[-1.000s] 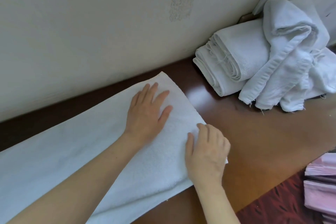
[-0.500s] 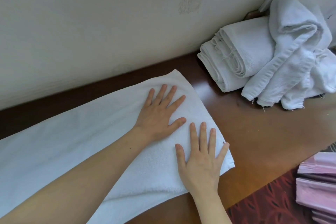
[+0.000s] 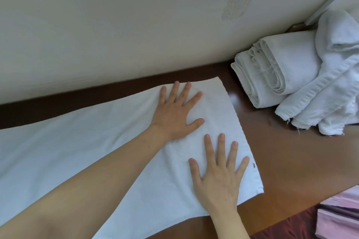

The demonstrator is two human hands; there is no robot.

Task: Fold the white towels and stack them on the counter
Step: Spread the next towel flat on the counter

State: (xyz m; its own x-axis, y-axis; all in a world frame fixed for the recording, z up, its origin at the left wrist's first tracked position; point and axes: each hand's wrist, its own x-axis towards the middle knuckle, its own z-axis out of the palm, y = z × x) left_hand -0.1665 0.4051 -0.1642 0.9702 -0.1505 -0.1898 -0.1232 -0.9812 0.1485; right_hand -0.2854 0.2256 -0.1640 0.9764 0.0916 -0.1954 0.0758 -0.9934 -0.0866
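- Two flat hands on one long towel [image 3: 77,151], that's basically it. It lies on the counter [image 3: 281,157] as a strip, with its long axis running from off-frame left to a short end on the right.
- Left hand [image 3: 174,114]: fingers straight and spread, palm down on the far half, gripping nothing.
- Right hand [image 3: 217,176]: same deal, splayed flat on the near half, just beside the short edge, holding nothing.
- Both hands sit at the right end, so nearly all the cloth lies to their left. My guess is the next fold carries that end leftward along the strip. The right hand is nearer the near corner.
- Further right, apart from the strip: a folded stack [image 3: 272,75] by the wall, with loose towels [image 3: 330,93] slumped over it.
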